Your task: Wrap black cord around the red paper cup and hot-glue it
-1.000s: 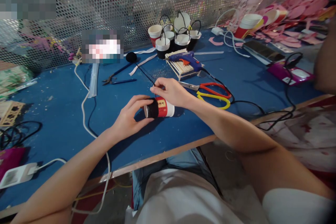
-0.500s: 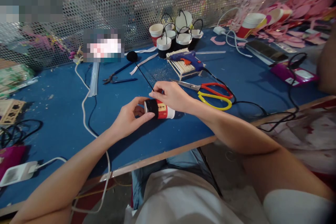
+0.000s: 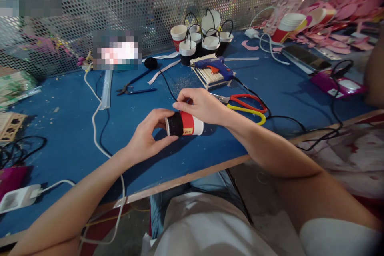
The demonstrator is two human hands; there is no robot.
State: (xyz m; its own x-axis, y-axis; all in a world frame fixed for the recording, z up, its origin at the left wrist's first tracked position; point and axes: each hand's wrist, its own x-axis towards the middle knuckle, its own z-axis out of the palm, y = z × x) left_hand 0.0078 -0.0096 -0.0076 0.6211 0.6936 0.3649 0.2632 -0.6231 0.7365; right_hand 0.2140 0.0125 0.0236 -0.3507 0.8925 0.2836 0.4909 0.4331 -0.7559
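Note:
A red and white paper cup [image 3: 188, 123] lies on its side above the blue table, its one end wound with black cord. My left hand [image 3: 150, 130] grips the wound end between thumb and fingers. Pinched in my right hand [image 3: 198, 106], just above the cup, is the black cord [image 3: 169, 84]. It runs back to a ball of black cord [image 3: 151, 63] on the table. Red and yellow handled scissors [image 3: 247, 106] lie beyond my right wrist, partly hidden by it.
A blue glue gun [image 3: 217, 67] rests on a small stick rack [image 3: 207, 79]. Behind stand several cups with black handles [image 3: 188, 49]. Pliers [image 3: 132, 87] and clear glue sticks [image 3: 107, 90] lie left. A white cable [image 3: 95, 122] crosses the table; a phone [image 3: 306, 57] lies right.
The cup has turned in my left hand, so its yellow label has rolled down toward me. The cord to the ball now hangs slacker and curved. My right hand has shifted slightly right.

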